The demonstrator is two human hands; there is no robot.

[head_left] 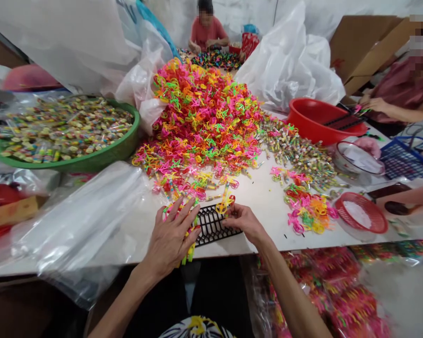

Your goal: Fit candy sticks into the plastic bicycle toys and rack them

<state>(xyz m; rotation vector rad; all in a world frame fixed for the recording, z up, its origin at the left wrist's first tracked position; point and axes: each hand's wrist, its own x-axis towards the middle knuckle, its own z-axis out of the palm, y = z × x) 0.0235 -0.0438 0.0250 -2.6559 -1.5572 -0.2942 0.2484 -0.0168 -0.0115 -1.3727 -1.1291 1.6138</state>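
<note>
A black plastic rack (213,224) with rows of slots lies at the table's front edge, between my hands. My left hand (171,230) rests flat over its left end, fingers spread, on bright yellow, green and pink plastic pieces (190,234) that it partly hides. At the rack's right end my right hand (245,222) is closed, thumb and fingertips pinched at a yellow looped plastic piece (224,204) with a small tube on it. Just beyond the rack rises a large heap of colourful plastic pieces (207,122).
Left stands a green basin (91,162) full of small tubes, near clear plastic bags (91,211). Right are loose tubes (303,157), a small coloured pile (310,206), a red basin (303,117) and a red basket (361,211). Two other people work at the back and right.
</note>
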